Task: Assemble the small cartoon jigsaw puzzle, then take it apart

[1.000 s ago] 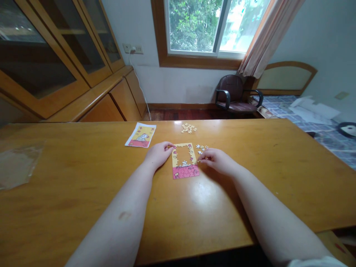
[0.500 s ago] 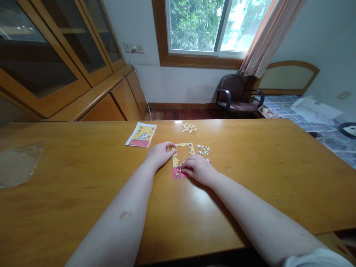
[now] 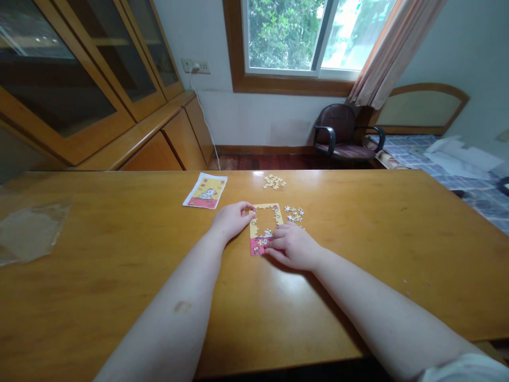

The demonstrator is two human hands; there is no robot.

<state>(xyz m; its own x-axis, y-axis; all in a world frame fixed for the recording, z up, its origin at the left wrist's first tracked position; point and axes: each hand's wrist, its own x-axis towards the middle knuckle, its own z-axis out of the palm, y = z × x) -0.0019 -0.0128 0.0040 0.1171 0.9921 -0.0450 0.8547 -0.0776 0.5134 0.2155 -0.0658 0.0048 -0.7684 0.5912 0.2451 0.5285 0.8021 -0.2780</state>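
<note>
wooden table [image 3: 119, 276] bears a half-built jigsaw puzzle [image 3: 265, 208] at its far middle, long axis pointing away from the person, pink end nearest. left hand [image 3: 233, 218] steadies its upper-left edge, right hand [image 3: 292, 245] curls over the lower part, probably at the fitting step; whether either hand pinches anything cannot be told. seating would need a flat press.

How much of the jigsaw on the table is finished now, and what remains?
Done: the puzzle has its yellow border and pink bottom strip joined. In hand: the left hand touches its left edge while the right hand rests over the lower part. Left: the middle is open, and loose pieces beside it and a pile farther back are unplaced.
</note>
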